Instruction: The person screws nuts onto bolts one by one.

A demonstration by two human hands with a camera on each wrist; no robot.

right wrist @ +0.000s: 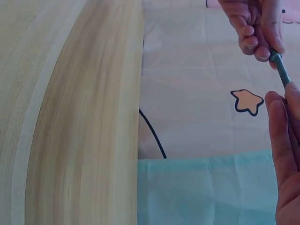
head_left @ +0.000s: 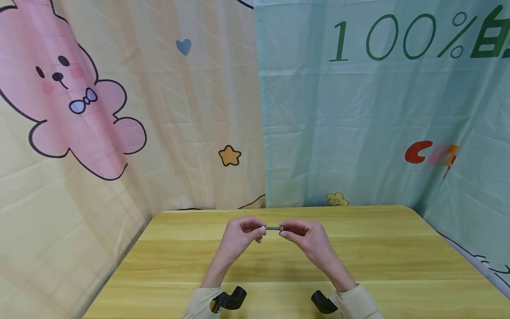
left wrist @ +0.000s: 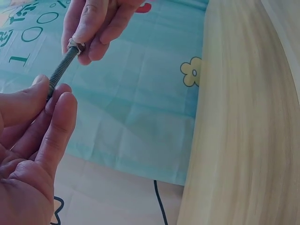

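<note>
Between the two hands a thin grey metal bolt (head_left: pixel 273 228) is held level above the table, its thread showing in the left wrist view. My left hand (head_left: pixel 241 237) pinches one end between thumb and fingers. At the other end, the thumb and fingertips of my right hand (head_left: pixel 306 239) grip a wider metal piece (left wrist: pixel 76 46), which looks like a nut or the bolt's head; which one is partly hidden by the fingers. The right wrist view also shows a thicker part (right wrist: pixel 274 56) of the bolt at the left hand's fingertips.
A wood-grain table (head_left: pixel 275 266) lies beneath the hands. Behind it hang a cream curtain (head_left: pixel 191 110) with a pink bear and a blue-green curtain (head_left: pixel 338 124) with printed writing. Each wrist wears a black device, one at the left wrist (head_left: pixel 233 298), one at the right (head_left: pixel 323 302).
</note>
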